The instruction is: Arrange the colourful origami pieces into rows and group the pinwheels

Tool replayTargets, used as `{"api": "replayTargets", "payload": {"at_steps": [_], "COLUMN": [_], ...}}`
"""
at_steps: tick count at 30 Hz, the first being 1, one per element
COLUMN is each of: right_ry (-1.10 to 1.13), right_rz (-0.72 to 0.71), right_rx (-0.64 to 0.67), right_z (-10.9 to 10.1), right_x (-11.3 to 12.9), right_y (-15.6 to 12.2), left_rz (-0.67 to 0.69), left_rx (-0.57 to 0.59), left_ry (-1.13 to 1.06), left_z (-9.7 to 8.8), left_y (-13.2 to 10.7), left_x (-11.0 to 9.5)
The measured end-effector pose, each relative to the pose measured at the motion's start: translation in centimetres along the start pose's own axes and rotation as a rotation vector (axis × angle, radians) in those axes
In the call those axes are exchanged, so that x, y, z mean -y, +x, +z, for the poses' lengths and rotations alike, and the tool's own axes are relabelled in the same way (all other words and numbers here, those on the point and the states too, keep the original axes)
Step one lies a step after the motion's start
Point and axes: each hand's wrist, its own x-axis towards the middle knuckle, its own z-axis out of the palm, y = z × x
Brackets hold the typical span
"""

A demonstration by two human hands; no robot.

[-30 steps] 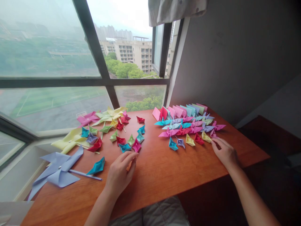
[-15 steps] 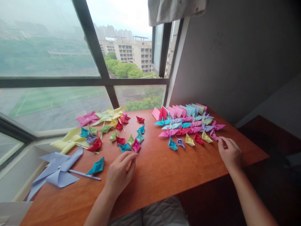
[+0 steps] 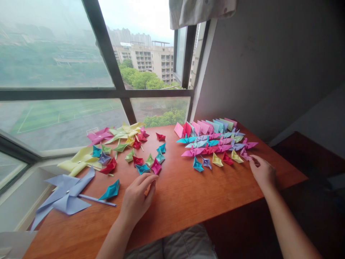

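The pink paper boat (image 3: 245, 154), right end of the boat row (image 3: 218, 160), is being met by the right hand (image 3: 263, 171), fingers curled, arm (image 3: 285, 223) stretched out; can't tell if it's being pinched. The left hand (image 3: 137, 196) is being held loosely curled near the magenta paper boat (image 3: 156, 166), narrow thumb gap.

Right hand (image 3: 263, 172): grip or no grip on pink paper boat (image 3: 245, 154), can't tell. Left forearm (image 3: 115, 233), right forearm (image 3: 288, 219) cut off at bottom edge. Curtain (image 3: 202, 12) cropped at top. Paper cranes (image 3: 193, 152) overlap, back rows partly hidden. High-rises (image 3: 134, 37) hazy.
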Motion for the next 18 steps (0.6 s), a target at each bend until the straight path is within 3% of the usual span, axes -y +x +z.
{"api": "replayTargets", "payload": {"at_steps": [18], "right_ry": [-0.048], "right_rz": [0.008], "right_rx": [-0.068], "right_z": [-0.04], "right_x": [0.15], "right_y": [0.48], "left_rz": [-0.001], "left_rx": [0.001], "left_ry": [0.007], "left_z": [0.08], "left_y": [-0.05], "left_x": [0.11]}}
